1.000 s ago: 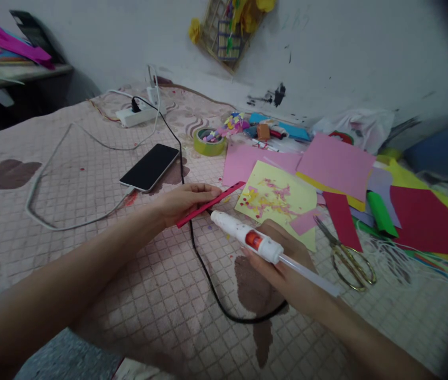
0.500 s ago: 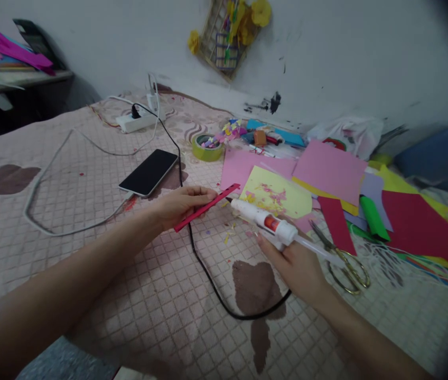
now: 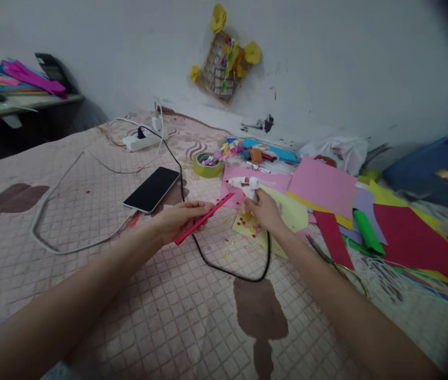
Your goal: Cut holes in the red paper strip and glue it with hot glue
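Note:
Between the thumb and fingers of my left hand (image 3: 180, 219) is a narrow red paper strip (image 3: 204, 219), tilted up to the right. My right hand (image 3: 266, 208) is closed around the handle of a white hot glue gun (image 3: 245, 183), whose dark nozzle points left. The gun is beyond the strip's far end, over the pink paper (image 3: 230, 173). A black cord (image 3: 224, 272) loops from below my right hand across the cloth. Beneath that hand lies a pale yellow sheet (image 3: 293, 211) scattered with small red and yellow paper bits.
A phone (image 3: 152, 189) on a white cable lies left, near a power strip (image 3: 145, 140). A roll of green tape (image 3: 207, 166) stands behind my hands. Coloured papers (image 3: 323, 182), a green roll (image 3: 367, 232) and scissors (image 3: 351, 274), partly behind my right forearm, lie to the right.
My right hand has carried the glue gun away from me and turned it more level, off the strip's tip. My left hand keeps its hold on the strip. The camera view has tilted up.

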{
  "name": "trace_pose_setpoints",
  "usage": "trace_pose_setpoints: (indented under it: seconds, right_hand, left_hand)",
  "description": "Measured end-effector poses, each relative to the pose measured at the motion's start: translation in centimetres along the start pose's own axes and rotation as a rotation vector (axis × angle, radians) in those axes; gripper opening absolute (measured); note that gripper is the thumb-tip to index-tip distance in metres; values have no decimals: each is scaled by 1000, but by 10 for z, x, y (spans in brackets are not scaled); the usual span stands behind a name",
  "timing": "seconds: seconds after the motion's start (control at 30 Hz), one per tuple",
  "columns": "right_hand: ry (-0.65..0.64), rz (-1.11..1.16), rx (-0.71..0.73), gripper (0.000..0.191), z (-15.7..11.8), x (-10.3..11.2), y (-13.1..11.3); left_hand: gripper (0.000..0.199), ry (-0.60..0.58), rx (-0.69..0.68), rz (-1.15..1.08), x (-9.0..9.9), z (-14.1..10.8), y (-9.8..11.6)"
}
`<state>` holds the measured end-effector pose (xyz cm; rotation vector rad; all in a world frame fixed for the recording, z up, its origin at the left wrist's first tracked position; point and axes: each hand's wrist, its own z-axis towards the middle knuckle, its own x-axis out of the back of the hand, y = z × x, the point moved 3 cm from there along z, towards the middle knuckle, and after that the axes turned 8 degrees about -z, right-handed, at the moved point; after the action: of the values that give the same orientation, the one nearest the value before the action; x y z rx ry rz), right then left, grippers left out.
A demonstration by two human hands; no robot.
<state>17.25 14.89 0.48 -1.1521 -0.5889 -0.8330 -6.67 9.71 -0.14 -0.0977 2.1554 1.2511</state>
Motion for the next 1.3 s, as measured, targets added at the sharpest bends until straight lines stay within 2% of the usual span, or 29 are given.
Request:
trace_pose_setpoints:
  seconds: [0.13, 0.27, 0.3, 0.37, 0.4, 0.47, 0.53, 0.73, 0.8, 0.9, 0.97, 1.03, 1.1, 1.2, 1.3]
  right_hand:
    - [28, 8, 52, 31, -7, 1, 7]
    - [162, 21, 111, 45, -37, 23, -2]
    - [207, 16, 161, 44, -48, 30, -8]
    - [313, -48, 435, 39, -72, 43, -29]
    - [324, -85, 549, 39, -84, 47, -38]
    - [298, -123, 705, 42, -103, 50, -54]
    - [219, -136, 744, 40, -112, 49, -62]
    - [46, -8, 650, 12, -113, 46, -64]
    - [-38, 47, 586, 11, -114, 48, -62]
    - [-210, 161, 368, 10, -119, 51, -53]
    - [-309, 243, 191, 16, -125, 53, -44]
    - [-373, 315, 67, 19, -133, 55, -35]
    - [-420, 356, 3, 20, -140, 57, -28]
    - [-406, 324, -9, 21, -151, 62, -22]
    - [-149, 139, 155, 17, -161, 74, -23]
  left_hand:
    - [18, 8, 34, -16, -4, -2, -3]
    - [13, -22, 82, -32, -13, -5, -6]
    - [14, -32, 96, -33, -15, -6, -8]
    - [15, -56, 122, -31, -20, -8, -11]
    - [16, -68, 135, -29, -22, -9, -13]
    - [18, -94, 156, -26, -28, -11, -18]
    - [20, -119, 171, -19, -33, -12, -22]
    - [24, -174, 178, 66, -42, -17, -29]
    - [29, -186, 163, 116, -41, -18, -26]
    - [41, -189, 107, 197, -37, -19, -15]
    - [50, -192, 76, 257, -34, -20, -8]
    - [46, -219, 76, 327, -34, -21, -4]
    - [36, -274, 104, 418, -35, -22, -6]
    - [27, -330, 124, 514, -36, -21, -16]
    - [23, -330, 124, 560, -35, -19, -26]
